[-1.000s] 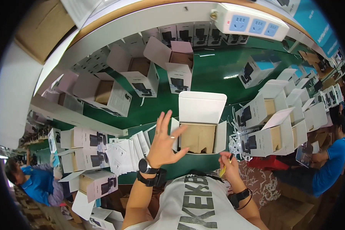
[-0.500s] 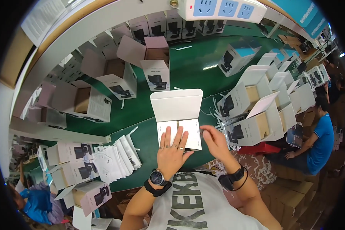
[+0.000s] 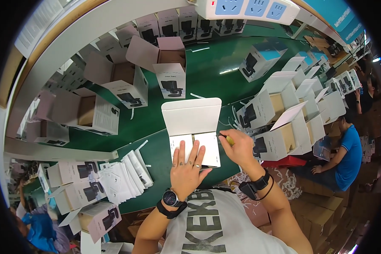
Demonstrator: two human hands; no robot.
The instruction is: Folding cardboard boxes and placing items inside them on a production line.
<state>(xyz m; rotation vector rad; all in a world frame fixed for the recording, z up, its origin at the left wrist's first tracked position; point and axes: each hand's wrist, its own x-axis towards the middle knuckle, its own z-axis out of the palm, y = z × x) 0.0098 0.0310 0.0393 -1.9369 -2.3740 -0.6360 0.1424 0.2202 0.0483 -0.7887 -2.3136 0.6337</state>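
In the head view, a white carton [image 3: 193, 134] sits on the green desk [image 3: 156, 127] right in front of the person, its lid flap standing open toward the far side and its two inner flaps folded down across the mouth. The left hand [image 3: 187, 169] lies flat on those flaps, fingers [image 3: 189, 152] spread and straight, gripping nothing, only pressing. The right hand [image 3: 238, 147] is at the carton's right edge, curled closed around a small yellowish object [image 3: 229, 139]; what that object is cannot be told at this size.

Judging by this, the step is closing the carton. To do it well, the flat palm should hold both inner flaps level so the seam between them stays shut while the lid comes over, and the right hand should keep its small item clear of the flap edge so nothing gets caught.

A fan of white leaflets [image 3: 125, 178] lies on the desk to the left, just beside the person. More open cartons [image 3: 279, 122] crowd the right side, and a seated co-worker in blue [image 3: 347, 152] is beyond them.
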